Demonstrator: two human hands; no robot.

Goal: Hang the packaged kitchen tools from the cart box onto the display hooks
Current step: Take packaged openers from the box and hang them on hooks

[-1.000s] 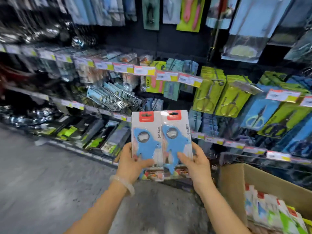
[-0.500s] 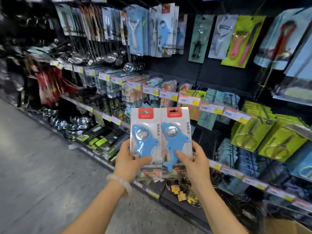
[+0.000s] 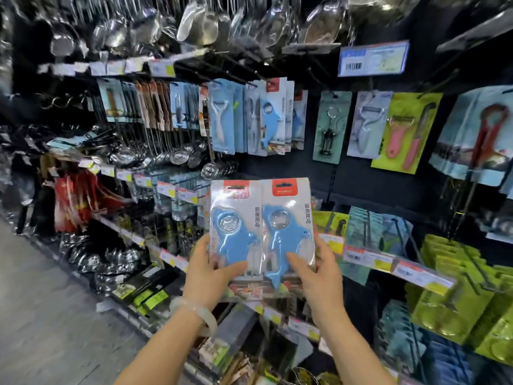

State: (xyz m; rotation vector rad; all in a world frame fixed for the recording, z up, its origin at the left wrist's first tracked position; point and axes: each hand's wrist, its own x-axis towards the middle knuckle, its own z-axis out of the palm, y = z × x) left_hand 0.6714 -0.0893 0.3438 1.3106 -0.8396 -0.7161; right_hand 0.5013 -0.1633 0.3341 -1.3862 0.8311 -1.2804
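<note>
Left hand [image 3: 206, 276]: gripping left pack [image 3: 234, 232] at its lower left edge, thumb curled over the front, fingers hidden behind.
Right hand [image 3: 319, 276]: gripping right pack [image 3: 288, 232] at its lower right edge, thumb across the front near the dolphin's tail, fingers behind.
Left pack: upright, held near the camera in front of the shelves; white card, red tab on top, blue dolphin-shaped tool under clear plastic.
Right pack: same sort, upright, just right of the left pack, edges touching or slightly overlapping; cannot tell which.
Bracelet [image 3: 200, 315]: pale, round the left wrist.
Hung packs [image 3: 270, 118]: same blue dolphin tool, hanging far, above the held pair and slightly right of the left pack.
Peeler pack [image 3: 220, 118]: blue card, hanging just left of the hung packs.
Corkscrew pack [image 3: 329, 126]: right of the hung packs, pale green card.
Pink peeler pack [image 3: 402, 132]: yellow-green card, farther right.
Red opener pack [image 3: 483, 134]: far right, blue card.
Ladles [image 3: 172, 151]: steel, hanging in a row on the left, bowls down.
Price tags [image 3: 388, 262]: along the shelf rail right of the hands, white and yellow.
Green packs [image 3: 458, 295]: stacked on hooks at the lower right.
Label [image 3: 373, 58]: blue and white with a barcode, above right.
Floor [image 3: 41, 315]: grey, lower left.
</note>
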